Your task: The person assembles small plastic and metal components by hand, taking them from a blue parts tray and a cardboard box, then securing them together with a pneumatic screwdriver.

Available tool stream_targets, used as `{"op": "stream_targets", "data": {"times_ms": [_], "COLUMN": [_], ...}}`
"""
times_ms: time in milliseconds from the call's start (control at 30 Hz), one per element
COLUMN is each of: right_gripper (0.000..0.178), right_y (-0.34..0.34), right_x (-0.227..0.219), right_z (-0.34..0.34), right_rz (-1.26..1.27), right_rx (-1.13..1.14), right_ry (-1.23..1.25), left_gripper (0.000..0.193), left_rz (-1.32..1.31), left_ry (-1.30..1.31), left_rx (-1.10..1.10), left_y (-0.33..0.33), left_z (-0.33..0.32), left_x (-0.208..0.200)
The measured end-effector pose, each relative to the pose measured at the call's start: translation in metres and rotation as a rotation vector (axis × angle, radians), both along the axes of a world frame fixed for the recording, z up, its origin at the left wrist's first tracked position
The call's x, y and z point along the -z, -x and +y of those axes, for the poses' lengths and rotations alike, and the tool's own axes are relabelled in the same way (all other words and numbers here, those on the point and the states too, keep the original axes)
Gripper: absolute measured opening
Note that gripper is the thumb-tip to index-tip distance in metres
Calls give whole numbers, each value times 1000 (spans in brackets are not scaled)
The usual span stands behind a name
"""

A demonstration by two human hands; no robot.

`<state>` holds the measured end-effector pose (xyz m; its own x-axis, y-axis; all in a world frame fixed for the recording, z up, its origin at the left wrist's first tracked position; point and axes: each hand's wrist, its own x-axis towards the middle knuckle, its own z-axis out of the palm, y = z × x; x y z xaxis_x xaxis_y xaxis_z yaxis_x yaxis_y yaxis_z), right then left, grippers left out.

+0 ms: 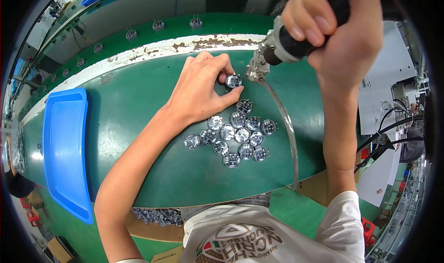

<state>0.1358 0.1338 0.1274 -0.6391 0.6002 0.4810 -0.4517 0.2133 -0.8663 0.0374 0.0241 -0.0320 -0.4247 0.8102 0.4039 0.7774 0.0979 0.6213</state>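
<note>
My left hand pinches a small round dark component with circuit parts on its face, held between thumb and fingers just above the green worktop. A cluster of several similar round components lies on the worktop, nearer to me than that hand. My right hand is wrapped round the black body of a powered screwdriver at the upper right. Its metal nose points down and left, close to the held component but apart from it. A clear hose runs from the nose toward the worktop's near edge.
A blue tray stands at the worktop's left. Beyond a worn white rail, more round parts stand spaced along a green strip. Grey parts fill a box below the near edge. Black cables hang at the right.
</note>
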Motion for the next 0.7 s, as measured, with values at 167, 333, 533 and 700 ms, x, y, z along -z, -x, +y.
{"op": "stream_targets", "data": {"times_ms": [167, 333, 533, 700], "right_gripper": [54, 51, 49, 47], "right_y": [6, -3, -4, -11], "right_x": [2, -4, -1, 1], "right_z": [18, 6, 20, 26], "right_rz": [72, -45, -58, -74], "right_rx": [144, 95, 55, 28], "right_ry": [-287, 70, 52, 32], "left_gripper": [30, 29, 29, 33], "left_rz": [28, 13, 13, 126], "left_ry": [63, 48, -42, -128], "left_rx": [10, 20, 44, 15], "left_y": [-1, 0, -4, -6], "left_z": [-1, -5, -6, -5], "left_x": [-4, -2, -1, 0]}}
